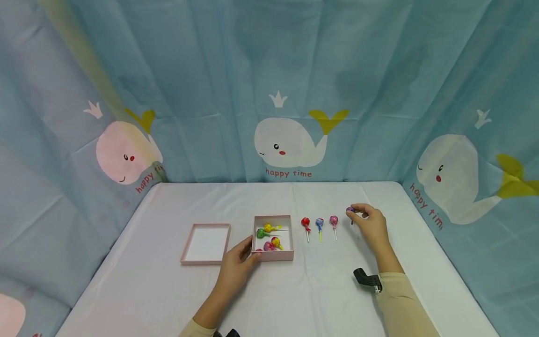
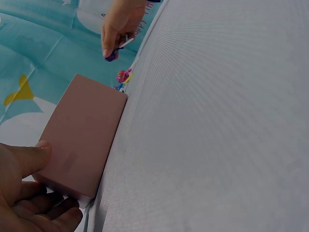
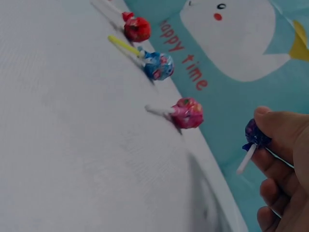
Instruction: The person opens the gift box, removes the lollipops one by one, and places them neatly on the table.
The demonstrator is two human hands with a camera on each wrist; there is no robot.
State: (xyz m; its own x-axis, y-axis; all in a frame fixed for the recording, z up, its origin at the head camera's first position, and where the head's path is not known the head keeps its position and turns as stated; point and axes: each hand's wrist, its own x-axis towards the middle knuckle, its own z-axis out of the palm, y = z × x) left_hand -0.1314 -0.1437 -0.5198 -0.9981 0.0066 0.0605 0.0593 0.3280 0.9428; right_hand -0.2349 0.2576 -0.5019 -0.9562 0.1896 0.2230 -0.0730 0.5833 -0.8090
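My right hand (image 1: 372,225) pinches a purple-wrapped lollipop (image 3: 256,135) by its candy head between thumb and fingers, its white stick pointing down and away, held above the table. To its left, three lollipops lie in a row: a pink one (image 1: 334,220), a blue one (image 1: 320,222) with a yellow stick, and a red one (image 1: 305,222). My left hand (image 1: 236,267) holds the near left corner of an open pink box (image 1: 281,256), thumb on the front wall. Inside the box lie several lollipops, among them a green one (image 1: 262,233) and a yellow one (image 1: 267,227).
A shallow pink lid (image 1: 206,263) with a white inside lies left of the box. White cloth covers the table (image 1: 311,295). Blue curtains (image 1: 202,93) printed with whales hang at the back and both sides.
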